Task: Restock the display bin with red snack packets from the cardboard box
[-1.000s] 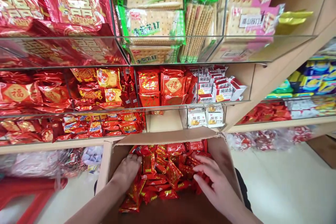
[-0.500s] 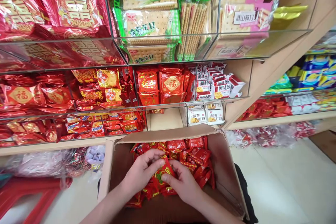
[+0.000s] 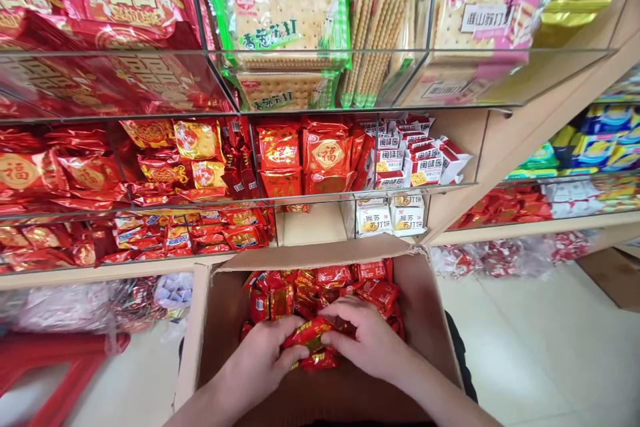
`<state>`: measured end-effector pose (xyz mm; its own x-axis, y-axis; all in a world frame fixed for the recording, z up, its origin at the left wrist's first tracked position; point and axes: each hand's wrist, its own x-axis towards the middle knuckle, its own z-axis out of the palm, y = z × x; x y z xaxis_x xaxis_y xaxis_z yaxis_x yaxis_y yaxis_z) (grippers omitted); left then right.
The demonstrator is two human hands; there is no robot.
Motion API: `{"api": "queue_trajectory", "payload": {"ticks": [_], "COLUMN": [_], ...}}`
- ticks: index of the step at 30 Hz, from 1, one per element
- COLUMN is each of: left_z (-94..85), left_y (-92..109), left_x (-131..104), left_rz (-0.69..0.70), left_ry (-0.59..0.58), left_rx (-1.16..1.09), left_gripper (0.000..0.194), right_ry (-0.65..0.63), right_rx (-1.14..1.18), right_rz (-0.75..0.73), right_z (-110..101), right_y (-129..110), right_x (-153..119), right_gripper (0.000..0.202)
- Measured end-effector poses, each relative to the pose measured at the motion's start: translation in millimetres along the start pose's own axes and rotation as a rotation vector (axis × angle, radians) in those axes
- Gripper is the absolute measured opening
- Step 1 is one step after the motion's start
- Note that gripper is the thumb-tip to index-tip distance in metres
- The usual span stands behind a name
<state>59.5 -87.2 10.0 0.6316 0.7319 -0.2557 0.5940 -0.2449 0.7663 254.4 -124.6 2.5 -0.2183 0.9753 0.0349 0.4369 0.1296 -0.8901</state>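
"So, what fills the view?"

"Display shelves (image 3: 493, 177) span the far side, stocked with biscuit packs (image 3: 287, 27). Near and centre is an open cardboard box (image 3: 320, 250), its far flap close to the lowest shelf."

"And inside it?"

"A loose heap of red packets (image 3: 377, 293), with the left hand (image 3: 263, 357) and right hand (image 3: 367, 337) over its near part. The fingers of both are curled nearly closed, pinching one red packet (image 3: 310, 331) between them; whether they hold another behind it, I cannot tell."

"What could go wrong?"

"Lifted too low, the hands could bump that flap. The heap is unsteady, so pressing down could make it slide. The glossy wrapper could slip from a light pinch, while a hard squeeze could crush whatever is inside."
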Motion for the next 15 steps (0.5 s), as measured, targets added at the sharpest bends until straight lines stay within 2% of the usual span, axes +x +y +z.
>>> {"api": "queue_trajectory", "payload": {"ticks": [1,3,6,8,11,13,15], "left_z": [-8.1,-27.4,-61.7,-81.6,-96.2,-96.0,-92.4], "left_y": [2,3,-8,-22,-41,-48,-52], "left_x": [-1,-2,8,20,37,43,44], "left_rz": [0.046,0.157,0.277,0.261,0.124,0.033,0.0], "left_ry": [0.031,0.177,0.489,0.613,0.599,0.565,0.571], "left_rx": [0.046,0.126,0.325,0.462,0.634,0.736,0.8], "left_gripper": [0.016,0.025,0.025,0.024,0.029,0.034,0.036], "right_ry": [-0.033,0.0,0.2,0.267,0.16,0.07,0.03], "right_rx": [-0.067,-0.148,-0.262,-0.382,-0.572,-0.65,-0.692], "right_rz": [-0.036,-0.078,-0.021,0.058,0.207,0.329,0.414], "right_z": [-9,-26,-52,-63,-67,-62,-56], "right_y": [-5,-14,-18,-12,9,25,42], "right_x": [2,9,30,52,95,127,158], "right_gripper": [0.016,0.017,0.022,0.022,0.019,0.02,0.02]}}
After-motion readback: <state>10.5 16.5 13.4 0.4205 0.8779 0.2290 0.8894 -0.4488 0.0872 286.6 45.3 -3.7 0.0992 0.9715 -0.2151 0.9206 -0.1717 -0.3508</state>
